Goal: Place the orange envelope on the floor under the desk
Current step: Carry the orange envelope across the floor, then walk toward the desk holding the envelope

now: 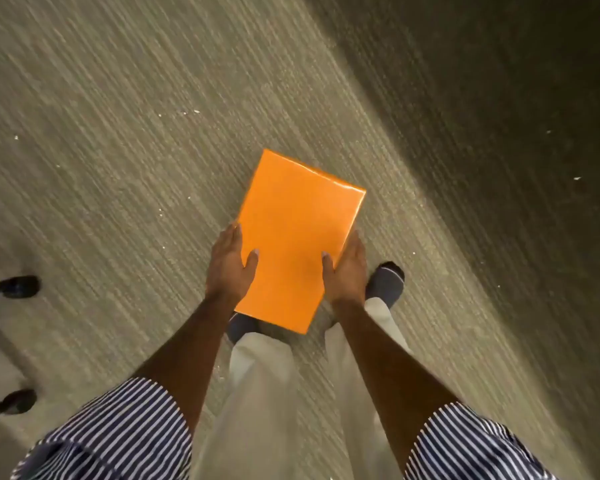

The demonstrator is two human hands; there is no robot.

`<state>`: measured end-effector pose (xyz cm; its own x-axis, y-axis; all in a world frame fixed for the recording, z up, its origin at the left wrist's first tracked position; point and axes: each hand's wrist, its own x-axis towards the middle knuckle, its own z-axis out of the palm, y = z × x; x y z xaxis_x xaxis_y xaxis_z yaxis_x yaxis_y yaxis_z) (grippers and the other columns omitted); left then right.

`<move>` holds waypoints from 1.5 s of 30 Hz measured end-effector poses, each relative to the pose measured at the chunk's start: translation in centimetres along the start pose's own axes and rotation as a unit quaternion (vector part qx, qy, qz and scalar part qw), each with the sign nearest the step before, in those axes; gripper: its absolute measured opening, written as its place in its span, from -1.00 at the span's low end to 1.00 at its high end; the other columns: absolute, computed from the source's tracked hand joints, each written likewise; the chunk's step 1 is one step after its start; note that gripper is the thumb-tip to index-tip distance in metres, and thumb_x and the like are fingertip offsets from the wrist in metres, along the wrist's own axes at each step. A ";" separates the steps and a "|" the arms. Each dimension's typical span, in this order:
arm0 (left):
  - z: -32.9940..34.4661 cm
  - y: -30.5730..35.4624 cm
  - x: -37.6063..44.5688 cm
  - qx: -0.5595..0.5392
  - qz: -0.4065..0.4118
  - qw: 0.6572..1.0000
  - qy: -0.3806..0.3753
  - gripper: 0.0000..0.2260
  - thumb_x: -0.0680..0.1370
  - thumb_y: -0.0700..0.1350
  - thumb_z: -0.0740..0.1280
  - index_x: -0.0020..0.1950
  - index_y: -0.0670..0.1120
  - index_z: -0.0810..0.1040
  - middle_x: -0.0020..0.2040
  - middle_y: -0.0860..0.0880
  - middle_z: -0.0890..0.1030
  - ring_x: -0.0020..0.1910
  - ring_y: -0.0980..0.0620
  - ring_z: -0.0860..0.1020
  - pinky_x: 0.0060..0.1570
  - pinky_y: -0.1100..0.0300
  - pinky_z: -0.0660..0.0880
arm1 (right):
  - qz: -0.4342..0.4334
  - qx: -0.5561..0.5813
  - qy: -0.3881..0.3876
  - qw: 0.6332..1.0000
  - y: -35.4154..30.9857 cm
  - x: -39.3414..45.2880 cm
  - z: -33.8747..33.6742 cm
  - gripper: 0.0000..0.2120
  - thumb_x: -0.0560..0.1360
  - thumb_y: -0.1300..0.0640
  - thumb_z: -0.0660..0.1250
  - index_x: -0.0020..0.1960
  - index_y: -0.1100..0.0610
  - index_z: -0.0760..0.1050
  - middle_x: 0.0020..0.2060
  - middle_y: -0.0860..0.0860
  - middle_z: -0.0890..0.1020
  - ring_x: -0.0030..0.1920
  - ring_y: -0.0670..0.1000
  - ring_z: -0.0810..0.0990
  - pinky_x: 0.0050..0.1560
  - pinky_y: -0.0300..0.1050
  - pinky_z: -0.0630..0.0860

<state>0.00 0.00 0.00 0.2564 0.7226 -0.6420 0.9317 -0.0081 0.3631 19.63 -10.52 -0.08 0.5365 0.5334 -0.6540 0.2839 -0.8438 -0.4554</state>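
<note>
The orange envelope (297, 233), a flat glossy rectangle, hangs above the carpet in the middle of the view, long side pointing away from me. My left hand (230, 263) grips its left edge, thumb on top and fingers underneath. My right hand (347, 268) grips the right edge the same way. The near corner of the envelope covers part of my left foot. No desk is in view.
Grey ribbed carpet (118, 150) fills the view, with a dark shadowed band (516, 98) across the upper right. Two black chair casters (20, 286) (16, 400) stand at the left edge. My feet in dark shoes (386, 281) are below the envelope.
</note>
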 end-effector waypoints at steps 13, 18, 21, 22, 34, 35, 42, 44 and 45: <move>3.7 -6.3 5.8 -0.202 -0.172 0.963 -0.050 -0.47 0.57 -0.03 0.40 0.51 -0.11 0.38 0.34 -0.22 0.57 0.27 -0.26 0.56 0.26 -0.23 0.51 | 0.212 0.179 -0.007 0.961 3.4 6.8 6.0 -0.26 0.44 0.10 0.49 0.52 0.10 0.22 0.36 0.13 0.53 0.29 0.20 0.55 0.24 0.11 0.52; 2.9 -5.6 5.2 -0.180 -0.144 0.971 -0.059 -0.61 0.57 -0.11 0.41 0.38 -0.19 0.53 0.22 -0.27 0.64 0.18 -0.28 0.61 0.19 -0.22 0.54 | 0.194 0.154 -0.029 0.968 3.6 6.9 3.1 -0.41 0.36 0.09 0.56 0.32 0.15 0.41 0.20 0.14 0.63 0.15 0.19 0.63 0.18 0.19 0.58; 1.5 -2.6 4.7 -0.160 -0.123 0.977 -0.064 -0.64 0.60 -0.13 0.37 0.36 -0.23 0.53 0.22 -0.29 0.63 0.18 -0.30 0.59 0.19 -0.20 0.53 | 0.192 0.171 -0.041 0.966 3.0 7.3 0.0 -0.39 0.36 0.12 0.57 0.34 0.18 0.41 0.20 0.18 0.63 0.14 0.21 0.64 0.16 0.25 0.59; 0.8 -1.2 4.6 -0.157 -0.115 0.979 -0.065 -0.65 0.60 -0.13 0.36 0.36 -0.24 0.53 0.22 -0.29 0.63 0.18 -0.30 0.59 0.19 -0.20 0.53 | 0.192 0.180 -0.044 0.964 2.8 7.4 -1.3 -0.37 0.36 0.13 0.57 0.35 0.18 0.41 0.20 0.19 0.63 0.15 0.22 0.64 0.16 0.27 0.59; -9.9 19.4 2.6 -0.135 -0.006 0.990 -0.044 -0.63 0.60 -0.08 0.38 0.37 -0.18 0.55 0.21 -0.21 0.67 0.17 -0.24 0.62 0.16 -0.16 0.56 | 0.145 0.315 -0.037 0.937 -2.5 7.9 -24.1 -0.35 0.43 0.27 0.52 0.45 0.18 0.33 0.19 0.13 0.60 0.10 0.13 0.61 -0.02 0.15 0.64; -10.8 21.1 2.3 -0.144 -0.002 0.989 -0.044 -0.64 0.60 -0.09 0.39 0.37 -0.18 0.56 0.20 -0.21 0.67 0.17 -0.24 0.62 0.16 -0.17 0.57 | 0.139 0.319 -0.035 0.937 -2.9 7.7 -26.2 -0.35 0.43 0.28 0.51 0.45 0.18 0.33 0.22 0.14 0.60 0.11 0.12 0.61 -0.05 0.11 0.64; -15.4 35.0 0.2 -0.170 0.015 0.985 0.006 -0.61 0.57 -0.05 0.41 0.38 -0.12 0.55 0.18 -0.16 0.69 0.13 -0.20 0.64 0.07 -0.06 0.58 | 0.101 0.337 0.022 0.936 -6.3 6.5 -40.9 -0.41 0.46 0.29 0.48 0.43 0.17 0.37 0.20 0.17 0.61 0.19 0.19 0.61 0.20 0.31 0.57; -16.4 38.8 -0.1 -0.179 0.012 0.984 0.015 -0.58 0.56 -0.03 0.43 0.39 -0.11 0.55 0.19 -0.16 0.69 0.14 -0.21 0.63 0.03 -0.04 0.57 | 0.110 0.334 0.026 0.936 -7.1 6.5 -44.7 -0.42 0.47 0.30 0.46 0.44 0.16 0.37 0.16 0.14 0.62 0.18 0.21 0.62 0.16 0.31 0.59; -17.0 40.6 0.2 -0.186 0.014 0.982 0.012 -0.57 0.56 -0.01 0.43 0.40 -0.10 0.54 0.19 -0.16 0.69 0.13 -0.22 0.63 0.02 -0.04 0.56 | 0.114 0.335 0.026 0.935 -7.6 6.8 -46.5 -0.42 0.48 0.29 0.46 0.45 0.15 0.36 0.12 0.10 0.62 0.14 0.19 0.63 0.11 0.27 0.62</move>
<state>33.52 11.54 26.11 0.2714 0.7413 -0.6139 0.7643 0.2217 0.6056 58.03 -3.21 27.01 0.5656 0.3258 -0.7576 -0.3949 -0.6995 -0.5956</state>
